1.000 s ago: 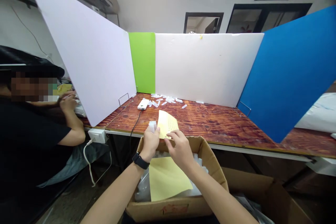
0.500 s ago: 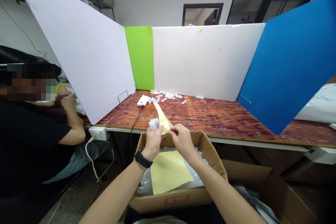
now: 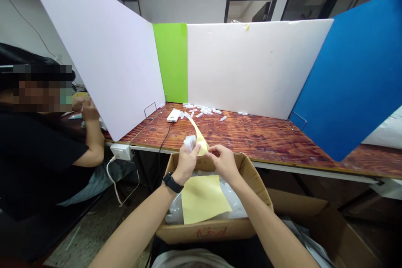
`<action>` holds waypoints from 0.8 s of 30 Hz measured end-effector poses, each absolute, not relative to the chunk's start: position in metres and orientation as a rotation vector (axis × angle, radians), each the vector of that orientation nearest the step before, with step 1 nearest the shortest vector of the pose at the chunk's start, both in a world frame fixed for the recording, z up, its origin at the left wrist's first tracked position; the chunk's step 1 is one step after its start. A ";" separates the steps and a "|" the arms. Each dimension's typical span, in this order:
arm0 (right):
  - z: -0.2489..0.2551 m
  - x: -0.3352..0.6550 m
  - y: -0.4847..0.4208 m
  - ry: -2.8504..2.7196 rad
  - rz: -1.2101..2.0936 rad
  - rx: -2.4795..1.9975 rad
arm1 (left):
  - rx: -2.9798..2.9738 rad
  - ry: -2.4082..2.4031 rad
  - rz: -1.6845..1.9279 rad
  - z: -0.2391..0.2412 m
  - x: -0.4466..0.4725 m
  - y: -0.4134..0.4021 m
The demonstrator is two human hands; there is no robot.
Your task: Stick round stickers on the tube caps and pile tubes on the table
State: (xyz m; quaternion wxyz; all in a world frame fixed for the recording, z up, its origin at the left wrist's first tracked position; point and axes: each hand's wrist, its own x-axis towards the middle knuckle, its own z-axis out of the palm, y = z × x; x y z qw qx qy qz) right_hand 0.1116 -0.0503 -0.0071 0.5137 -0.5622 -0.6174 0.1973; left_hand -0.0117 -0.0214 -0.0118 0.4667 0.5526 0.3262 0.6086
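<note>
My left hand (image 3: 185, 164) is closed around several translucent plastic pieces (image 3: 189, 143), with its thumb pressed on a yellow paper strip (image 3: 201, 139). The strip curves away toward the table. At the strip's lower right corner, my right hand (image 3: 224, 162) is pinched, thumb against forefinger; the bit between its fingertips is mostly hidden. Both hands are above an open cardboard box (image 3: 211, 233). Inside it, a yellow sheet (image 3: 202, 199) lies over translucent plastic pieces.
Small whitish pieces (image 3: 205, 110) are scattered across the wooden table (image 3: 251, 138), near a white cabled device (image 3: 173, 116). White, green and blue panels surround the tabletop. Another person (image 3: 37, 146) sits to the left, beside a power socket (image 3: 122, 151). A second carton (image 3: 298, 201) stands at lower right.
The view has shifted slightly, so the scene sits a little higher and more to the right. Both hands keep their hold by the yellow strip, with little movement between them.
</note>
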 end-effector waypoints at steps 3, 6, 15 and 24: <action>-0.009 0.112 -0.050 -1.487 0.443 -1.367 | 1.513 0.870 1.525 -0.010 -0.013 -0.023; -0.009 0.113 -0.050 -1.488 0.437 -1.373 | 1.576 0.934 1.539 -0.009 -0.014 -0.023; -0.005 0.116 -0.052 -1.571 0.535 -1.264 | 1.378 0.874 1.584 -0.012 -0.013 -0.020; -0.007 0.117 -0.052 -1.638 0.503 -1.270 | 1.428 0.868 1.610 -0.017 -0.014 -0.015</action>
